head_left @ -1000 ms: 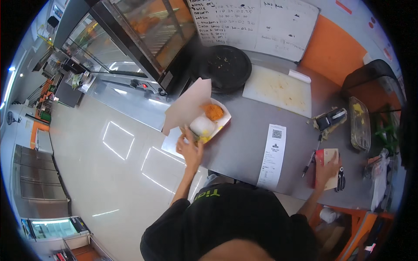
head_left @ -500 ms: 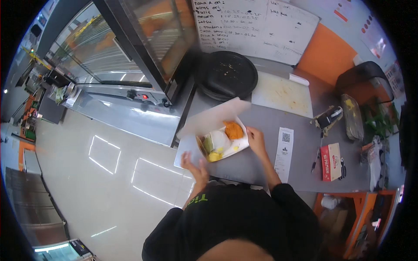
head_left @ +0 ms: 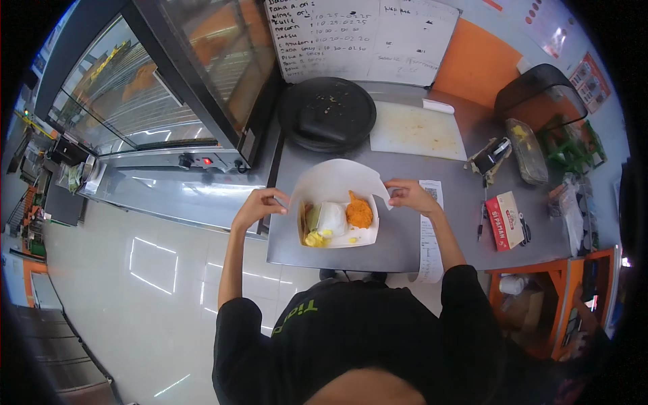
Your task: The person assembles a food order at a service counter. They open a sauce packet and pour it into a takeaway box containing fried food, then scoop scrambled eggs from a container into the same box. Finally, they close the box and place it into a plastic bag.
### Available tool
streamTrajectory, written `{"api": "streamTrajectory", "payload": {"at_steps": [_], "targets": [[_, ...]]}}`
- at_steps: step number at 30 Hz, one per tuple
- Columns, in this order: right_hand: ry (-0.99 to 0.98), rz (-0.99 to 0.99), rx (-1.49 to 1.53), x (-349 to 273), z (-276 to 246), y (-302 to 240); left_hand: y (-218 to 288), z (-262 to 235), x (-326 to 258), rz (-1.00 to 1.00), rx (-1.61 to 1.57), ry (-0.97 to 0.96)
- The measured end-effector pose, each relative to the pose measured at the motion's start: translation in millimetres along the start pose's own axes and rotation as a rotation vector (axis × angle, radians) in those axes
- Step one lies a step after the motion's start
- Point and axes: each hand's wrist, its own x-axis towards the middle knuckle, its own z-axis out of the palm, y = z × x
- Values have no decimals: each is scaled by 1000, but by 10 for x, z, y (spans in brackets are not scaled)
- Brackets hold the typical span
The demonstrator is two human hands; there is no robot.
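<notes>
A white paper food box (head_left: 337, 244) lies open near the table's front edge, its lid (head_left: 337, 177) raised at the far side. Inside are a white wrapped mound (head_left: 331, 219), a golden-brown piece of fried chicken (head_left: 360, 213), yellow pieces (head_left: 316, 239) and something greenish (head_left: 312, 217) along the left wall. At the lid's left edge is my left hand (head_left: 260, 206), thumb and fingers apart; whether it touches the card is unclear. My right hand (head_left: 413, 196) pinches the lid's right side flap (head_left: 380, 191).
A paper receipt (head_left: 430, 246) lies to the right, then a red and cream carton (head_left: 505, 221). Behind the box stand a round black lidded pan (head_left: 327, 115) and a white cutting board (head_left: 417, 131). A glass-fronted warming cabinet (head_left: 192, 88) occupies the left.
The box has turned to face me squarely, and its lid stands more upright. My left hand has moved up and left to the lid's edge; my right hand has shifted up onto the flap.
</notes>
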Motion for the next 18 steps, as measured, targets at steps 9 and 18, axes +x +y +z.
{"api": "streamTrajectory", "payload": {"at_steps": [9, 18], "targets": [[192, -609, 72, 1043, 277, 505, -74, 353, 832, 522, -31, 134], [858, -607, -96, 795, 684, 35, 118, 658, 786, 475, 102, 725]]}}
